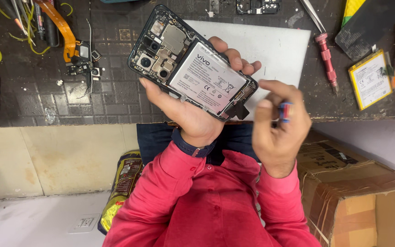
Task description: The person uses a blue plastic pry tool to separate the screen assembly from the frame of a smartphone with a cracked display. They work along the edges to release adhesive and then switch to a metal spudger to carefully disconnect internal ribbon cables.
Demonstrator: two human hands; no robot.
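My left hand [193, 110] grips an opened smartphone [179, 55] with its back cover off. The white battery, camera modules and metal shields are exposed. The phone is tilted, camera end up and to the left, held above the edge of the dark workbench [46, 91]. My right hand [277, 123] is raised just right of the phone's lower end. Its fingers pinch a small tool with a blue and red handle [285, 111]. The tool's tip is hidden behind my fingers.
A white sheet [270, 41] lies on the bench behind the phone. A red-handled screwdriver [328, 59] and a loose battery with a yellow edge [369, 78] lie at the right. Orange flex cables and small parts [76, 52] lie at the left. A cardboard box [357, 192] stands below right.
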